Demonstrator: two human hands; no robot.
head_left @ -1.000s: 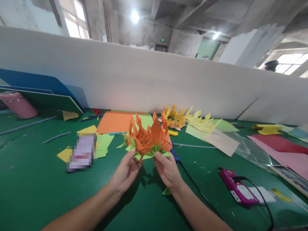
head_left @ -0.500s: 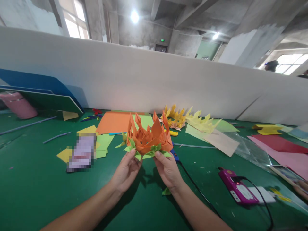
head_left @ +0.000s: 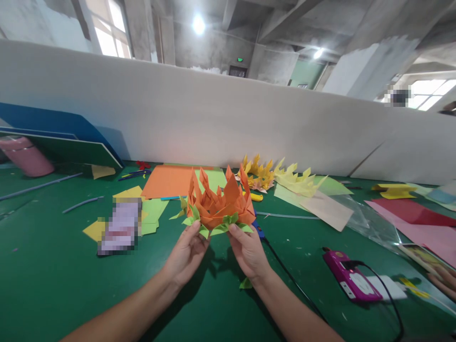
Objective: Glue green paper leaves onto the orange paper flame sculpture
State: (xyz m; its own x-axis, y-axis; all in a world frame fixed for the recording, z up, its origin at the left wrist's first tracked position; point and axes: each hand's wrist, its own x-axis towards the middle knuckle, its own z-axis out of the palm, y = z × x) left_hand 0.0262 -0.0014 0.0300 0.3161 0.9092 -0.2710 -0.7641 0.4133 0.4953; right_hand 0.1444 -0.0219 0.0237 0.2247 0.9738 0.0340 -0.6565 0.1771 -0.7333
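Observation:
An orange folded-paper crown (head_left: 221, 204) with pointed tips and green paper leaves (head_left: 230, 222) along its lower edge is held up above the green table. My left hand (head_left: 188, 251) is closed on its near left side, thumb against a green leaf. On the near right side, my right hand (head_left: 249, 254) grips it the same way, fingers underneath. Beneath my right wrist lies a loose green paper leaf (head_left: 245, 283). Behind the crown stand an orange-yellow paper crown (head_left: 258, 175) and a pale yellow one (head_left: 297, 179).
Orange sheets (head_left: 167, 182) and a blurred phone (head_left: 121, 225) lie to the left, near a pink cup (head_left: 26, 156). On the right are a magenta power bank (head_left: 351, 278) with a black cable, red paper (head_left: 409, 212), and another person's hand (head_left: 443, 280). A white partition (head_left: 213, 118) closes the back.
My hands and the orange crown stay practically still. At the far right, the other person's hand and the screen of the device beside it look slightly different.

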